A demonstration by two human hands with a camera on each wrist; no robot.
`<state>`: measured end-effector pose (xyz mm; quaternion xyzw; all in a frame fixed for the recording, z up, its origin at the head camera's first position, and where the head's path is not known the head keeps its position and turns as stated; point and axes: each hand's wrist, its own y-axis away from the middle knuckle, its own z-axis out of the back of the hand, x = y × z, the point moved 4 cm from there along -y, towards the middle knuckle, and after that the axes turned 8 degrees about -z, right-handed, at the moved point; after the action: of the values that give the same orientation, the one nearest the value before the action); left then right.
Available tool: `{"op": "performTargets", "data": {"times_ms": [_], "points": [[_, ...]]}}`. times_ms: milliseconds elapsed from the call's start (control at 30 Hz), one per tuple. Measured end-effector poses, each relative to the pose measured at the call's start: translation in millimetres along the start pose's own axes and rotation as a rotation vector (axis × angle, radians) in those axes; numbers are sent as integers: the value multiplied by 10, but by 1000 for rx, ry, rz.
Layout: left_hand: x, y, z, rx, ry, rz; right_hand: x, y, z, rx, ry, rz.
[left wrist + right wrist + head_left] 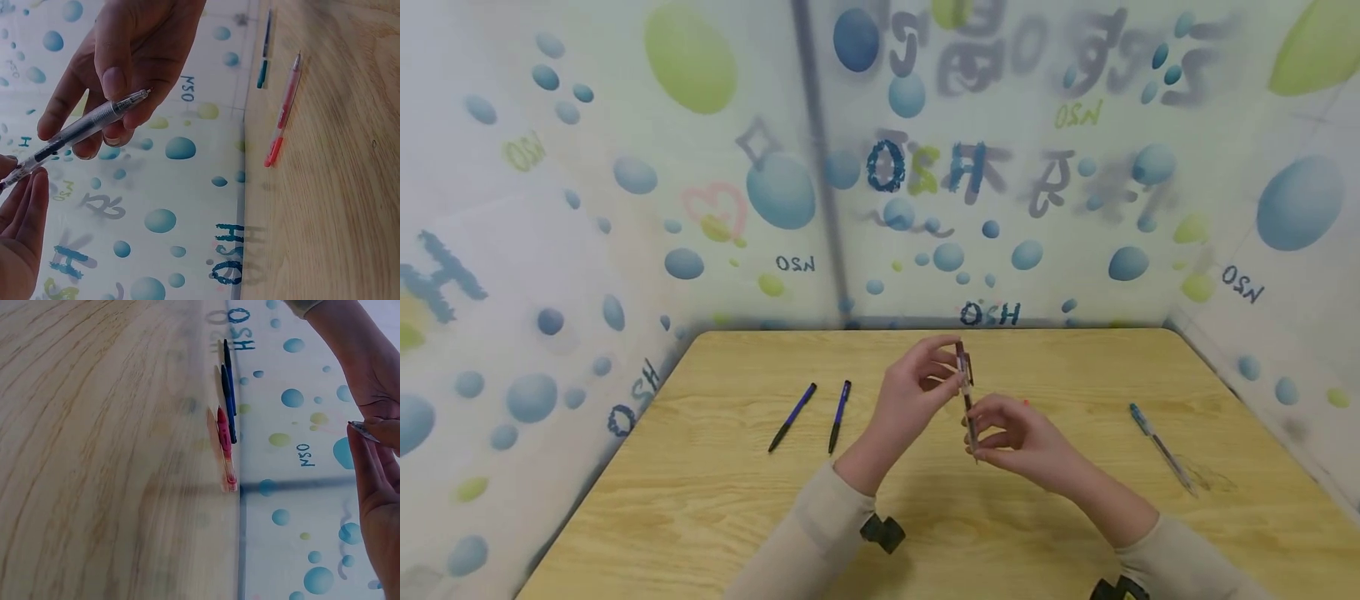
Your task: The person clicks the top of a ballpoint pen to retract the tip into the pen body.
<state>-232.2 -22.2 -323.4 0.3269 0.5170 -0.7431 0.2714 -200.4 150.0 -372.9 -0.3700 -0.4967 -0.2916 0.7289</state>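
A clear-barrelled pen with dark parts [967, 398] is held tilted above the table, its tip pointing down in the head view. The left hand [917, 387] pinches its upper, clicker end between thumb and fingers. Around the lower barrel near the tip, the right hand [1026, 437] has its thumb and fingertips. In the left wrist view the pen [94, 120] runs between the right hand [134, 56] and the left hand [22, 231]. Only the pen's tip [364, 430] shows in the right wrist view.
Two blue-black pens [793, 417] [840, 416] lie left of the hands. A teal-capped clear pen [1163, 448] lies at the right. A red pen [284, 112], mostly hidden behind the right hand in the head view, lies on the wooden table [700, 517]. Patterned curtains surround the table.
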Motion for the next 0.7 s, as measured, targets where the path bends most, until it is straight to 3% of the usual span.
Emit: {"op": "performTargets", "data": {"times_ms": [333,700], "points": [[-11,27,34,17,74,63,-23,-46,-81,-18,-46,-3],[0,31,108,19,39,37,-75,-105,-130,-21,-75,16]]}}
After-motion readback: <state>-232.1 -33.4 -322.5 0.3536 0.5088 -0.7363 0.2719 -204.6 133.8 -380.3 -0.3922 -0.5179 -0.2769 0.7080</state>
